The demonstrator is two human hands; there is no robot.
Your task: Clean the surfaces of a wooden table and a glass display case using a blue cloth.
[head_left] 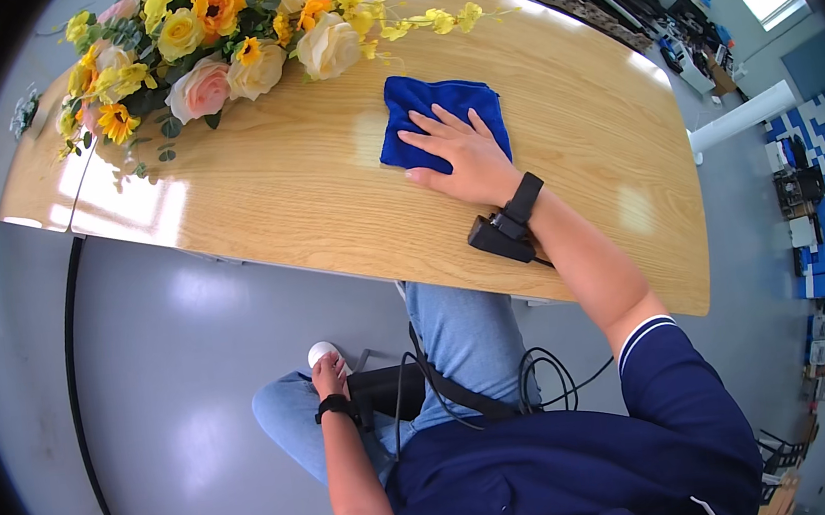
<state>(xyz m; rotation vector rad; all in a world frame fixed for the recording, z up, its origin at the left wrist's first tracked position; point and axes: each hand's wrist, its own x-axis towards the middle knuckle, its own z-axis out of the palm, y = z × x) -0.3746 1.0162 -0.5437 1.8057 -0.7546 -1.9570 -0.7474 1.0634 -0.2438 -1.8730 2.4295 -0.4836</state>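
On the wooden table, a blue cloth (399, 108) lies flat with slightly creased edges. My right hand (468, 159) presses down on it, palm down and open, fingers spread over its middle and right part. A black strap with a small dark box (505, 233) is around my right wrist, close above the tabletop. Down beside my bent leg, below the table, rests my left hand (328, 376). Its fingers show small and loosely bent, with nothing visible in them. A black band (336, 406) circles that wrist.
A large bunch of yellow, orange, pink and cream flowers (257, 68) covers the back left of the wooden table (305, 188). Black cables (556, 383) loop over my lap below the front edge. A white column (745, 117) stands beyond the table's right end.
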